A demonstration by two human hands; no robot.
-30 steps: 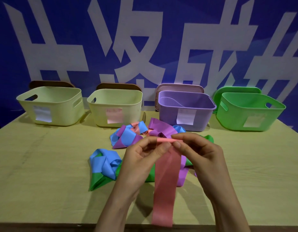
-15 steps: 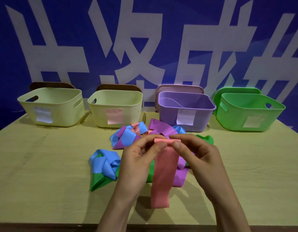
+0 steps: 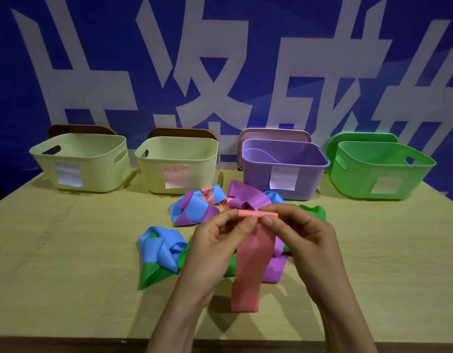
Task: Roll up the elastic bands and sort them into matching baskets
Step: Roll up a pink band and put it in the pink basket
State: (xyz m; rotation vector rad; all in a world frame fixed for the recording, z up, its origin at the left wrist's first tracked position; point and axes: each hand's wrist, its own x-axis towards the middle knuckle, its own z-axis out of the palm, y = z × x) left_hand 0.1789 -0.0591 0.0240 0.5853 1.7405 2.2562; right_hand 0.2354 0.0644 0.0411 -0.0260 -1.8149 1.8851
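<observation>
Shortened since a second ago, the hanging tail of the pink band is being drawn up; its rolled top is being pinched by the left hand and the right hand, above the loose bands on the table.

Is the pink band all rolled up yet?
Only partly rolled. The pink band has a small roll at its top, pinched between the left hand and right hand; the rest stretches out flat, unrolled.

- pink band: top end rolled, tail hanging, frame centre.
- tangled bands: blue, purple, green, heaped behind.
- cream basket, second cream basket, purple basket, green basket: upright row, mid-frame.
</observation>
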